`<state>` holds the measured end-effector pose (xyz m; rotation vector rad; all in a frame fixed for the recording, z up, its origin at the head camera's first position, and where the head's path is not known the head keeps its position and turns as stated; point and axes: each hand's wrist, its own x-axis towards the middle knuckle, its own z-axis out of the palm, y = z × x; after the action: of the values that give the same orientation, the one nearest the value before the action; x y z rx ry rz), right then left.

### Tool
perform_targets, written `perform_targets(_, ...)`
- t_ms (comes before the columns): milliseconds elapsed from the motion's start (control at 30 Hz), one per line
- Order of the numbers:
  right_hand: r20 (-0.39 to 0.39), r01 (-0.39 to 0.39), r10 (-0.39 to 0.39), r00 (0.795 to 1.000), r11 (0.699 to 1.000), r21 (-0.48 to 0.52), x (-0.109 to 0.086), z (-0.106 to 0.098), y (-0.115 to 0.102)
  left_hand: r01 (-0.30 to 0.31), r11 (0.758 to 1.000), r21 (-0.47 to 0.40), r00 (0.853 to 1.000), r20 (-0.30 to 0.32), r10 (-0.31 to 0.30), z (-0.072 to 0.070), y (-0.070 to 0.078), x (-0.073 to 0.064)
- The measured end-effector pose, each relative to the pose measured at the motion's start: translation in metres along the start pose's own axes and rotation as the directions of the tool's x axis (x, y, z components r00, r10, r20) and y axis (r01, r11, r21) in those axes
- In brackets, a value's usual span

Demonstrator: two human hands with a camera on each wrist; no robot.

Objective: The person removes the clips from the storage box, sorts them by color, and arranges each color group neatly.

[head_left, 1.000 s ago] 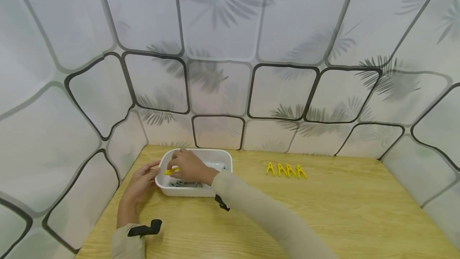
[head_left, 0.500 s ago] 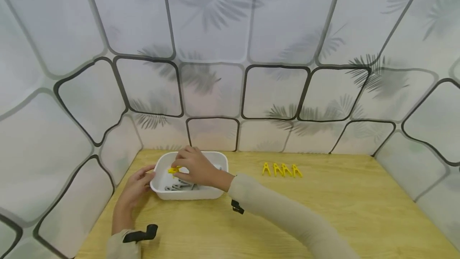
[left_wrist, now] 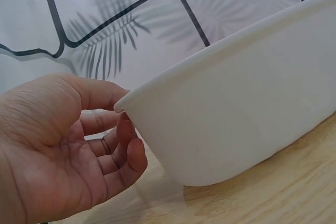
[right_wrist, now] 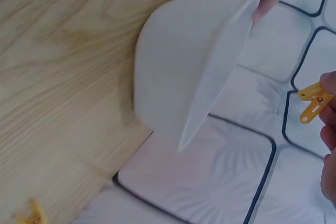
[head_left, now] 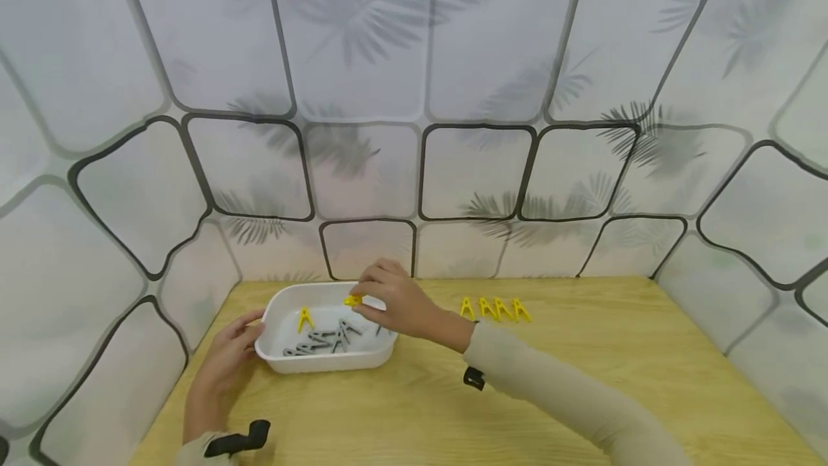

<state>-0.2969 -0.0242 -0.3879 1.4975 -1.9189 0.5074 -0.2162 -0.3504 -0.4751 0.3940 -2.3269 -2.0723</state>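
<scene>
My left hand (head_left: 223, 357) grips the left rim of a white plastic tub (head_left: 326, 362); in the left wrist view its fingers curl at the rim's corner (left_wrist: 122, 109). My right hand (head_left: 406, 303) is raised over the right part of the tub and pinches a yellow clothespin (head_left: 352, 300). That clothespin's free ends (right_wrist: 314, 102) point away from the fingertips in the right wrist view. Inside the tub, another yellow clothespin (head_left: 305, 320) lies toward the left, and several grey clothespins (head_left: 321, 341) lie toward the front.
Several yellow clothespins (head_left: 484, 309) lie in a row on the wooden table (head_left: 453, 394), right of the tub and behind my right forearm. A patterned wall covering (head_left: 475, 171) rises at the table's back edge, with another side at the left.
My right hand has moved up and to the right from the tub's left part, carrying a yellow clothespin. More of the tub's contents show. The left hand stays at the rim; the head view has shifted.
</scene>
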Motion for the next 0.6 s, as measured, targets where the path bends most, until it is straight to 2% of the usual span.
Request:
perform_targets(133,-0.015,-0.084,0.084,0.996,0.996,0.022,-0.021,-0.019,0.015,0.018,1.000,0.009,1.000,-0.006,-0.018,-0.002,-0.001,0.000)
perform_targets(300,-0.046,-0.215,0.217,0.975,0.975,0.055,-0.049,-0.041,0.037,0.038,0.999,0.029,0.999,-0.008,-0.037,-0.003,-0.002,0.000)
perform_targets(600,-0.140,-0.325,0.321,0.937,0.946,-0.005,-0.094,-0.085,0.079,0.037,0.999,0.018,0.999,0.000,-0.037,-0.002,-0.001,-0.001)
